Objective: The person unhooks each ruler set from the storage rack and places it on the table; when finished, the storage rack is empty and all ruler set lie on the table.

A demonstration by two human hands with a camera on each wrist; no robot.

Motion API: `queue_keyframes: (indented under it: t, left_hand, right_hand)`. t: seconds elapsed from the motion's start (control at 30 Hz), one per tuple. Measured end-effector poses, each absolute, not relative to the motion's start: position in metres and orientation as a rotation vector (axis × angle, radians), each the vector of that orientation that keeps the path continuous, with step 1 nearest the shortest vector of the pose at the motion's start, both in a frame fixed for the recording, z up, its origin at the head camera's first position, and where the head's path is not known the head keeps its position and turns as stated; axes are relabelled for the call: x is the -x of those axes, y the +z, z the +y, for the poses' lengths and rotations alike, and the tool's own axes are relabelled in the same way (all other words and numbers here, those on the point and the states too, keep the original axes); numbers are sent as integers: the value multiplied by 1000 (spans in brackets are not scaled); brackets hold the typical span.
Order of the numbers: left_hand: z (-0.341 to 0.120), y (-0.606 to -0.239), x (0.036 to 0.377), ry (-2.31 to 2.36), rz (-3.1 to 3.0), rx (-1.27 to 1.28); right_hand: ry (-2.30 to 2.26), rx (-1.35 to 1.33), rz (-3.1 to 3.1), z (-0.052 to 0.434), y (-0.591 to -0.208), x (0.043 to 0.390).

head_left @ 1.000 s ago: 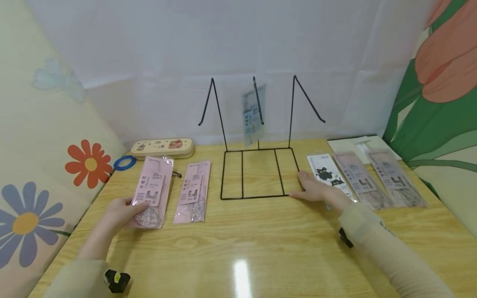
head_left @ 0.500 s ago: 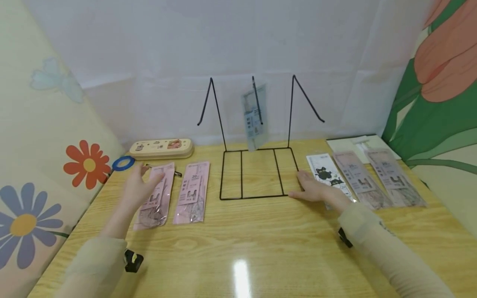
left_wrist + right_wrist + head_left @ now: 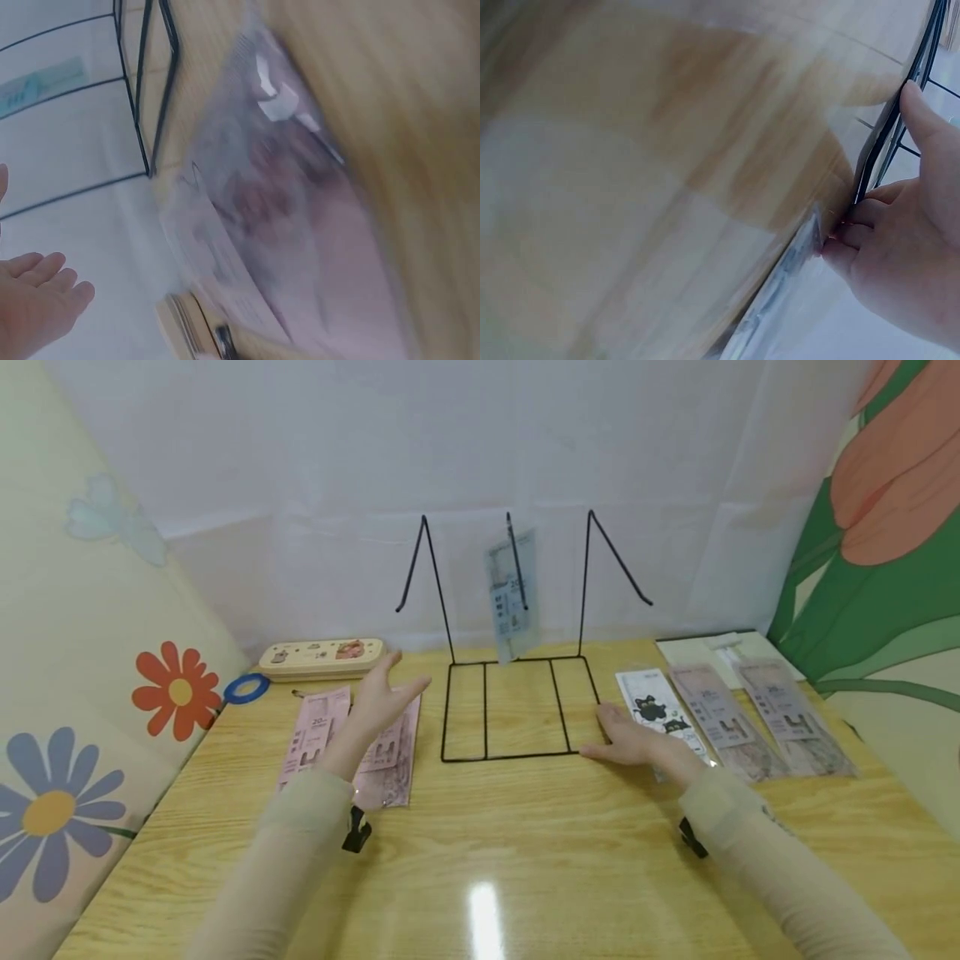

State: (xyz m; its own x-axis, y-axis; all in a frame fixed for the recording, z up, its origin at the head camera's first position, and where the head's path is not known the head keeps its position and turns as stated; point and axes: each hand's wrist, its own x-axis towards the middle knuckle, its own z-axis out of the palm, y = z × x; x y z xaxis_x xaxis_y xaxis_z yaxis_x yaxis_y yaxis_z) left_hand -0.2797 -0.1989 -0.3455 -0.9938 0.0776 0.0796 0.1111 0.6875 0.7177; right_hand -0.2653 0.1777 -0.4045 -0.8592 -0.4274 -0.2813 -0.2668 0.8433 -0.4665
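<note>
My left hand (image 3: 378,697) hovers spread above the pink packets (image 3: 388,750); right hand (image 3: 628,739) flat, steadying the wire rack (image 3: 517,710); I'd keep it braced.

A wooden table (image 3: 525,852) fills the lower frame. On it lie 2 pink packets (image 3: 311,735) left, a black wire rack (image 3: 517,710) centre, 3 packets (image 3: 720,710) right, and a pencil case (image 3: 322,658) upper left.

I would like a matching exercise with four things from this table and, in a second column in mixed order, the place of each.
Things:
1. blue tape ring
2. grey-blue packet
3. white packet with black cats
4. cream pencil case

Places:
A. hanging on the black wire rack
B. beside the right hand
C. table's left edge
D. back left, by the wall

Pairs: 1-C, 2-A, 3-B, 4-D
</note>
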Motion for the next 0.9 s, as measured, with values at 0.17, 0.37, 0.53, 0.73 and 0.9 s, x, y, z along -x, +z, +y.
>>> queue_keyframes:
  t: [0.17, 0.37, 0.53, 0.73, 0.9]
  left_hand:
    - [-163, -348, 303, -1280, -2847, 206]
    - [-127, -353, 320, -1332, -2789, 295]
    - [-99, -352, 328, -1553, -2675, 275]
    - [-72, -352, 339, -1707, -2584, 298]
    - [-58, -356, 347, -1820, -2502, 275]
  right_hand:
    - [-601, 526, 2657, 178, -404, 267]
    - [-615, 529, 2661, 177, -403, 265]
    - [-605, 505, 2659, 176, -404, 265]
    - [-620, 499, 2649, 177, -406, 268]
    - [-622, 496, 2638, 178, -406, 269]
